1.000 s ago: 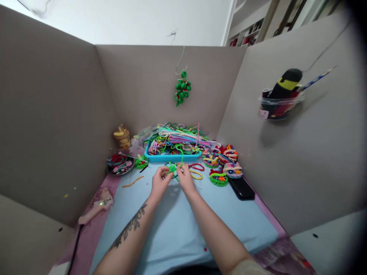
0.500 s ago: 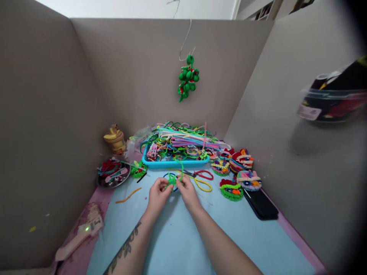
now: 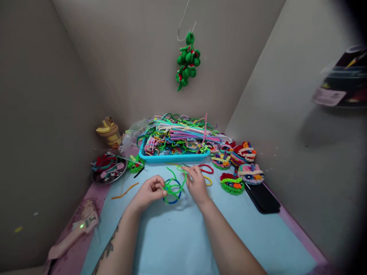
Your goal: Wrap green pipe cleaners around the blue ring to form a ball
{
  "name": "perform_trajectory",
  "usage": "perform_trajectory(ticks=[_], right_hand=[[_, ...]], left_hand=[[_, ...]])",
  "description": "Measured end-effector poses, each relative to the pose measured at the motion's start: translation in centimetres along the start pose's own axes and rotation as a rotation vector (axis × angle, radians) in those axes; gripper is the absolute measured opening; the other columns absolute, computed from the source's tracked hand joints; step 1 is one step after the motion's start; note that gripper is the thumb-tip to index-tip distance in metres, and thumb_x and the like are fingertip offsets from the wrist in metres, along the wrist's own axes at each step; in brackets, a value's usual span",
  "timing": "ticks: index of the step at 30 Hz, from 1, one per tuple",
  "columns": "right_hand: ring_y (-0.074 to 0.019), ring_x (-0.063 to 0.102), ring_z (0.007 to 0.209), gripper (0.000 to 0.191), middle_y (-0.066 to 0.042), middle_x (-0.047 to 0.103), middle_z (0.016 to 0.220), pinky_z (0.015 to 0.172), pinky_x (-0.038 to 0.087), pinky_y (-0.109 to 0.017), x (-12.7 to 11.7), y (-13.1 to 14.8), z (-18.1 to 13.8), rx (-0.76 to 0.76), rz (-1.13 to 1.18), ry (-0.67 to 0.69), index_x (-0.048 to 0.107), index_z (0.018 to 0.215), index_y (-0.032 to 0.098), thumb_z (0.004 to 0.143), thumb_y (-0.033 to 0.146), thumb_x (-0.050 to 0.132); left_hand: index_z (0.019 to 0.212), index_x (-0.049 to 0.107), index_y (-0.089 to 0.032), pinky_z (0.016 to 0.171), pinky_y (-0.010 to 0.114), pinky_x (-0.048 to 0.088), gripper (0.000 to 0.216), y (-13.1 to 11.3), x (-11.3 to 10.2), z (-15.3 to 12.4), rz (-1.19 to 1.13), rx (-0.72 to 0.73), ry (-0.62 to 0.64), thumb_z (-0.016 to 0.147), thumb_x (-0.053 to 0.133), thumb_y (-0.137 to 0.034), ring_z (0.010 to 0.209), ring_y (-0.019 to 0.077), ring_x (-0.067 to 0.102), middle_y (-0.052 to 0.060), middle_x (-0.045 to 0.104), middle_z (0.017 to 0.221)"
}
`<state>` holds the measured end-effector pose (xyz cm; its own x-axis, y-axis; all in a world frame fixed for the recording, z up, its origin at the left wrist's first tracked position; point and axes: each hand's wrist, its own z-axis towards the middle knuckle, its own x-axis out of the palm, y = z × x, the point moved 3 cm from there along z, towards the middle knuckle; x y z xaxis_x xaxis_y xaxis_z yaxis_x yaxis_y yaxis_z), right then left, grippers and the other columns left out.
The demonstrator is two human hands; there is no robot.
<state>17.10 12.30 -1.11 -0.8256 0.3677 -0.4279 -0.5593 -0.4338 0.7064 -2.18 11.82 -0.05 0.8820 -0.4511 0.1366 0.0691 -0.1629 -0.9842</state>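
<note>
Thumb and forefinger of the left hand [image 3: 149, 191] pinched a fuzzy green pipe cleaner [image 3: 174, 184] looped around a small blue ring [image 3: 172, 200], just above the pale blue mat [image 3: 177, 236] near the middle, while the right hand [image 3: 197, 184] clasped the stem's free far end. Just beyond lay red-and-yellow-handled scissors [image 3: 207, 170] and a turquoise plastic tray [image 3: 172, 157] heaped with coloured pipe cleaners; round woven pipe-cleaner faces [image 3: 233, 183] and a flat black phone [image 3: 262, 198] sat to the right, a round metal dish [image 3: 109, 172] far left.
</note>
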Motion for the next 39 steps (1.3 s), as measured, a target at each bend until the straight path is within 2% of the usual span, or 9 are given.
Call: perform_trajectory(ticks=[3,6,13,18,24,32,36,39], right_hand=[[-0.0193,0.053,0.087,0.028,-0.007,0.053,0.092,0.080,0.044,-0.034,0.2,0.7,-0.2,-0.051,0.008,0.030,0.059,0.107,0.023,0.083,0.019,0.048],[-0.0180,0.055,0.082,0.021,-0.006,0.055,0.087,0.075,0.046,-0.031,0.8,0.9,-0.3,-0.067,0.070,0.095,0.063,0.099,0.023,0.082,0.021,0.050],[-0.0171,0.057,0.077,0.017,-0.004,0.059,0.081,0.071,0.047,-0.030,1.7,-0.8,0.2,0.024,0.062,0.155,0.065,0.075,0.021,0.076,0.014,0.049],[-0.0183,0.056,0.080,0.023,-0.004,0.059,0.081,0.074,0.046,-0.032,2.2,-1.5,0.1,0.004,-0.037,0.234,0.065,0.078,0.021,0.076,0.010,0.045],[-0.0201,0.057,0.080,0.021,-0.007,0.058,0.087,0.074,0.046,-0.033,1.7,-1.8,0.1,0.041,-0.088,0.117,0.067,0.082,0.022,0.078,0.016,0.048],[-0.0219,0.059,0.076,0.022,-0.007,0.065,0.080,0.071,0.044,-0.033,0.2,-2.7,0.0,0.199,-0.128,-0.057,0.065,0.085,0.019,0.081,0.025,0.044],[-0.0189,0.059,0.063,0.022,-0.004,0.064,0.066,0.059,0.044,-0.029,-0.3,-3.0,-0.3,0.386,0.064,-0.113,0.064,0.083,0.019,0.080,0.034,0.048],[-0.0166,0.057,0.058,0.025,-0.003,0.063,0.062,0.054,0.044,-0.027,-0.1,-2.6,-0.6,0.494,0.316,-0.081,0.064,0.077,0.018,0.075,0.041,0.056]], left_hand=[[0.073,0.047,-0.017,0.050,0.017,0.027,0.031,-0.1,-0.1,-0.4,-0.011,-0.024,0.065,0.060,0.073,-0.026,0.049,0.0050,0.038,-0.007,0.043,0.056],[0.072,0.046,-0.017,0.049,0.017,0.027,0.032,-0.1,-0.4,-0.4,-0.053,0.010,0.041,0.059,0.074,-0.025,0.049,0.0052,0.039,-0.006,0.045,0.056],[0.072,0.043,-0.020,0.043,0.015,0.025,0.040,-1.1,-3.2,-0.5,-0.313,0.201,-0.298,0.052,0.076,-0.028,0.043,0.0042,0.037,-0.009,0.036,0.052],[0.073,0.040,-0.021,0.040,0.014,0.023,0.042,-1.3,-4.3,-0.4,-0.364,0.228,-0.399,0.052,0.075,-0.031,0.041,0.0041,0.034,-0.008,0.038,0.051],[0.074,0.040,-0.021,0.039,0.014,0.022,0.040,-0.9,-4.6,-0.3,-0.368,0.243,-0.442,0.054,0.073,-0.032,0.040,0.0032,0.030,-0.009,0.036,0.050],[0.073,0.042,-0.021,0.038,0.014,0.023,0.039,-1.2,-4.8,-0.8,-0.327,0.245,-0.503,0.053,0.074,-0.028,0.038,0.0036,0.031,-0.010,0.034,0.047],[0.073,0.044,-0.020,0.040,0.015,0.023,0.035,-1.1,-4.4,-0.4,-0.158,0.218,-0.514,0.057,0.073,-0.028,0.040,0.0030,0.032,-0.010,0.035,0.048],[0.075,0.046,-0.018,0.041,0.015,0.022,0.031,-0.5,-3.5,0.1,-0.040,0.158,-0.507,0.060,0.072,-0.027,0.039,0.0027,0.032,-0.011,0.033,0.047]])
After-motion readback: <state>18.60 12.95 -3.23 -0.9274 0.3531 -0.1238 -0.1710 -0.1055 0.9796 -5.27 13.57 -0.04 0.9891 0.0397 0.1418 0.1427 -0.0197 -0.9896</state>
